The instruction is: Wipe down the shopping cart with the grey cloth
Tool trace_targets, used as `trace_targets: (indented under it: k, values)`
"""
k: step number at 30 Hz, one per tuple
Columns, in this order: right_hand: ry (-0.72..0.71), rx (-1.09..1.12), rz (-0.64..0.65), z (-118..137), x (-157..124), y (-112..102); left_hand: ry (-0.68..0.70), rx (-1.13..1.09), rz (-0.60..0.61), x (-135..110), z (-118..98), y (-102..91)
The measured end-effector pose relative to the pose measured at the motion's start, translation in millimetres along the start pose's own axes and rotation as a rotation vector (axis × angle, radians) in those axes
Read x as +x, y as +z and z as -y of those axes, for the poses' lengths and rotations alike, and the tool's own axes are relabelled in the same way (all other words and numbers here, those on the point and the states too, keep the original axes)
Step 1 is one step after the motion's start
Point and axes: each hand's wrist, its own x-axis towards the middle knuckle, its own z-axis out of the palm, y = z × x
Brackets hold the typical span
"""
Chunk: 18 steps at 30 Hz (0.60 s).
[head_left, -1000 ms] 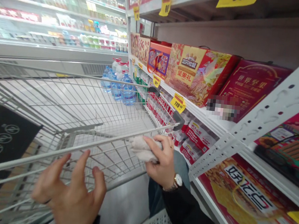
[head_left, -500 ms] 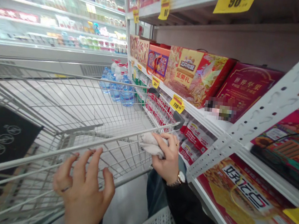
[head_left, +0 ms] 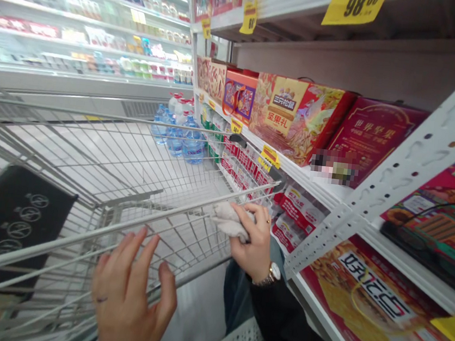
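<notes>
White cloth [head_left: 230, 221] sits bunched in right hand [head_left: 255, 242] at near top edge of shopping cart [head_left: 182, 209]; left hand [head_left: 131, 291] empty, fingers loosely spread; wiping apparently in hand, further strokes needing steady pressure.

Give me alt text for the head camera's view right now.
A right hand holds a crumpled whitish cloth at the side of a wire shopping cart; the open left hand is nearby. Boxed goods line white shelves to the right.
</notes>
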Motion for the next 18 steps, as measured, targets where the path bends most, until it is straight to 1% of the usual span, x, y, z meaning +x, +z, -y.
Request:
trace_targets:
  k: [2,4,7,10,13,18]
  values:
    - [-0.015,0.007,0.005,2,1,0,-0.024,0.059,-0.028,0,1,-0.4]
    - [-0.067,0.036,0.053,13,3,5,-0.014,0.120,0.008,1,1,1.0]
    - [-0.170,0.093,0.135,35,8,16,0.046,0.167,0.087,3,0,4.7]
    - [-0.177,0.116,0.151,46,11,24,0.078,0.153,0.100,6,-3,6.5]
    - [-0.102,0.108,0.108,38,10,24,0.063,0.111,0.129,8,-5,5.9]
    - [0.031,0.036,0.010,8,5,15,0.065,0.053,0.160,9,-11,5.1]
